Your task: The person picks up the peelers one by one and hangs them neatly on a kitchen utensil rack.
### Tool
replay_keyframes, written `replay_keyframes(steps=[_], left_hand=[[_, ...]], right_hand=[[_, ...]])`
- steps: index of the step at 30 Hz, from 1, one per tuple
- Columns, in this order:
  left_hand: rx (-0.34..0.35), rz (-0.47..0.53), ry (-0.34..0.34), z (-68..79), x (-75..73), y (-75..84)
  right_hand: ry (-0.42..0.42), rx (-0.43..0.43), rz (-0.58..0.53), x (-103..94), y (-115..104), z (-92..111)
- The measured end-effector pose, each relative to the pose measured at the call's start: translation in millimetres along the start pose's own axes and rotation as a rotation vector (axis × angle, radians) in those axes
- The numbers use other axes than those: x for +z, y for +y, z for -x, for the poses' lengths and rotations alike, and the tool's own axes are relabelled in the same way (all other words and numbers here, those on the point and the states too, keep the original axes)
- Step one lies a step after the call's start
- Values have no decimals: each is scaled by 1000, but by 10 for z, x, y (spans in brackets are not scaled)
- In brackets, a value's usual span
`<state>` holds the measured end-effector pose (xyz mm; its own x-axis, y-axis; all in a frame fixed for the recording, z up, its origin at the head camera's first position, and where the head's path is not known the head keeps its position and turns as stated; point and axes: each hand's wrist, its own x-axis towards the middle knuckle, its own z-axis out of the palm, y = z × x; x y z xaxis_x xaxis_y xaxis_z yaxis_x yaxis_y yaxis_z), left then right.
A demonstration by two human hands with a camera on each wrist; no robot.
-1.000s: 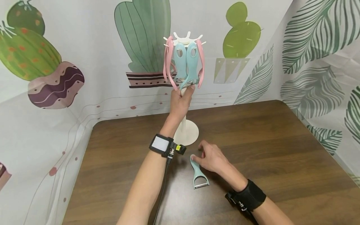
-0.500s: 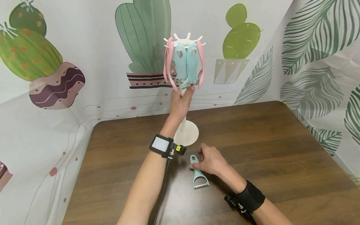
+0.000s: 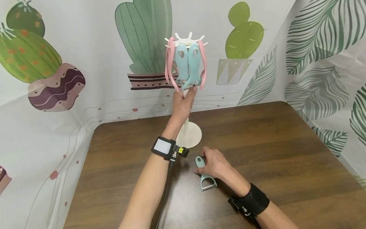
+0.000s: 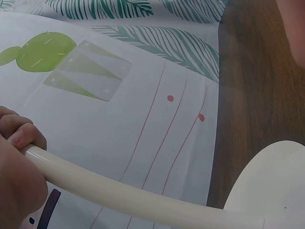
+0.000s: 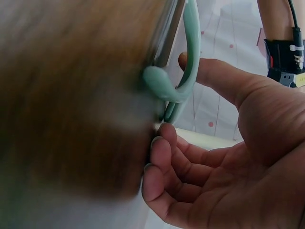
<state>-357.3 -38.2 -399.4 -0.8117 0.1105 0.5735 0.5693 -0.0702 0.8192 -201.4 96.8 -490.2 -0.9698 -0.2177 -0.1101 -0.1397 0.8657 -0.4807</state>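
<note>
In the head view my left hand [image 3: 182, 106] grips the pole of a white rotating hook stand [image 3: 192, 136], just under the hanging tools. The left wrist view shows fingers wrapped round the cream pole [image 4: 119, 186]. Two light-blue peelers [image 3: 194, 60] hang on the hooks at the front, with pink tools [image 3: 170, 57] on either side. On the table, a mint-green Y-shaped peeler [image 3: 208, 182] lies with its blade toward me. My right hand [image 3: 216, 163] pinches its handle between thumb and fingers. From the right wrist, the peeler [image 5: 192, 43] shows between thumb and fingertips, its blade partly cut off.
The brown wooden table [image 3: 257, 133] meets a cloth backdrop [image 3: 100, 63] printed with cacti and leaves. Each wrist wears a strapped camera [image 3: 248, 203]. A black cable [image 3: 163, 198] runs along the left forearm.
My right thumb has slid down from the handle's holed end to lower on the handle. The peeler has shifted and turned slightly to the right. The left hand stays on the pole.
</note>
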Motion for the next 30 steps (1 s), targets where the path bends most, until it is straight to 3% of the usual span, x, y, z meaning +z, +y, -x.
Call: replay_keyframes(steps=[12,30], left_hand=[[-1,12,-2,-7,3,15],[-5,17,6,1,3,18]], right_hand=[[-43,-8,26,-28,-15,50],[-24,-30,13,-29,14,46]])
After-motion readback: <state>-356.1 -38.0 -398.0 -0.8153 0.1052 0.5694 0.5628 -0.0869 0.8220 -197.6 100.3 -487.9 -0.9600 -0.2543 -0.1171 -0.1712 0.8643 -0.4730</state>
